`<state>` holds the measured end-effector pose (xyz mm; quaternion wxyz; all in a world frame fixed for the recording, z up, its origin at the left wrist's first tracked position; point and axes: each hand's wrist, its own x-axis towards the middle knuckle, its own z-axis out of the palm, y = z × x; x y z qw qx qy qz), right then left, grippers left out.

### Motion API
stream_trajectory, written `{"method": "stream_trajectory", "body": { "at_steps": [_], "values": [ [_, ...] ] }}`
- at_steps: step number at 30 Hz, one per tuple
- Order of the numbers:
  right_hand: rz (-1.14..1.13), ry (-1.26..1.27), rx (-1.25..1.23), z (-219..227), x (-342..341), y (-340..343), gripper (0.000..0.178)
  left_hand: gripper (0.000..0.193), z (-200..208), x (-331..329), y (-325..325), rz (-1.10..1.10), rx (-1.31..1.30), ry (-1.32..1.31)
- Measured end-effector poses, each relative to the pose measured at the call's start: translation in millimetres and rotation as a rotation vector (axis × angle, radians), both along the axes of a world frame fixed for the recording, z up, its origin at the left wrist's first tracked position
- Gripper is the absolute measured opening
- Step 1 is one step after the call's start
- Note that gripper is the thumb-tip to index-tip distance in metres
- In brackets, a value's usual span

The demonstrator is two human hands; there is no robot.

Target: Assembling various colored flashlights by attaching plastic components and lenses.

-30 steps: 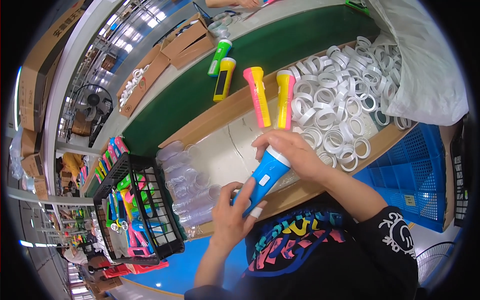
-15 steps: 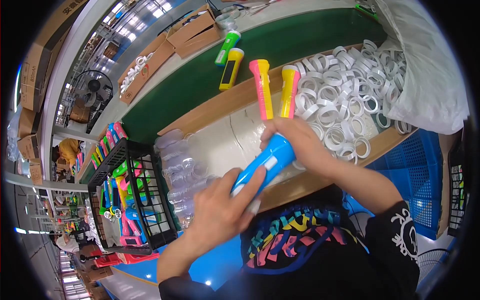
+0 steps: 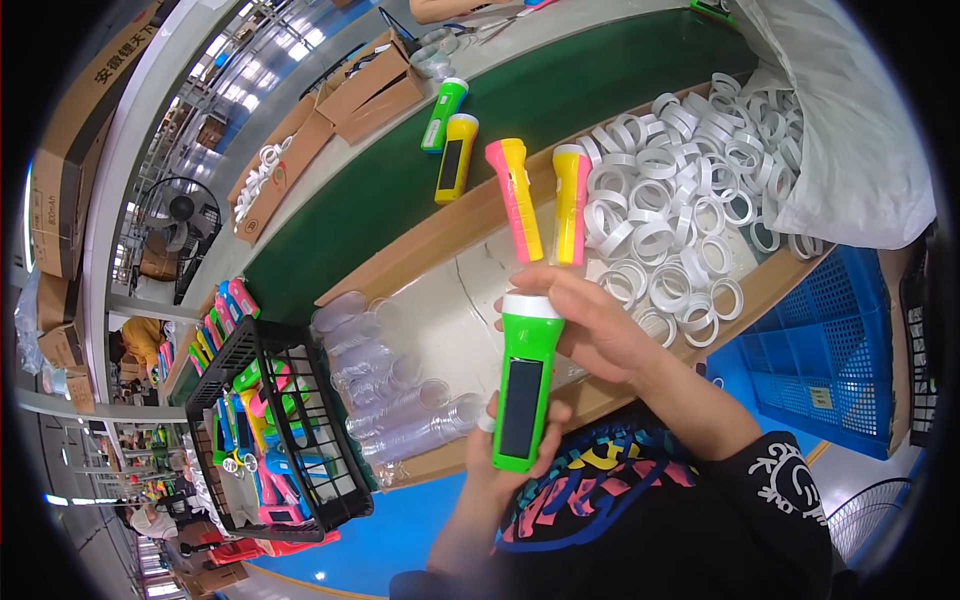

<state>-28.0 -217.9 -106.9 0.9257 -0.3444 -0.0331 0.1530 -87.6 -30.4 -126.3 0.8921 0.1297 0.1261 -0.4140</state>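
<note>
A green flashlight with a white head ring and a dark rectangular panel is held upright before me, panel facing up. My left hand wraps its lower end from beneath, fingertips showing on the right side. My right hand curls its fingers about the white head. Just beyond, two pink-and-yellow flashlights, one on the left and one on the right, stand in a long cardboard tray. White plastic rings are heaped in the tray's right part; stacked clear discs lie at its left.
On the green belt lie a yellow flashlight and a green-and-white flashlight. A black basket of colourful flashlights stands left. A white sack and blue crate are right. Another person's arm shows at the top.
The flashlight in my hands showed a blue side with a white switch; now a green side with a panel faces up. My left hand has moved right and under its lower end.
</note>
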Motion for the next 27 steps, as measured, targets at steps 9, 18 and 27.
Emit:
{"method": "stream_trajectory", "body": {
  "at_steps": [9, 18, 27],
  "values": [
    [-0.312, -0.421, -1.269, -15, -11, -49, 0.032, 0.051, 23, 99, 33, 0.147, 0.618, -0.372],
    [-0.147, -0.143, 0.099, 10, 4, 4, 0.054, 0.078, 18, 25, -14, -0.222, 0.278, -0.364],
    [0.056, -0.175, 0.560, 4, -10, 28, 0.028, 0.061, 31, -22, -20, -0.232, -0.041, -0.224]
  ]
}}
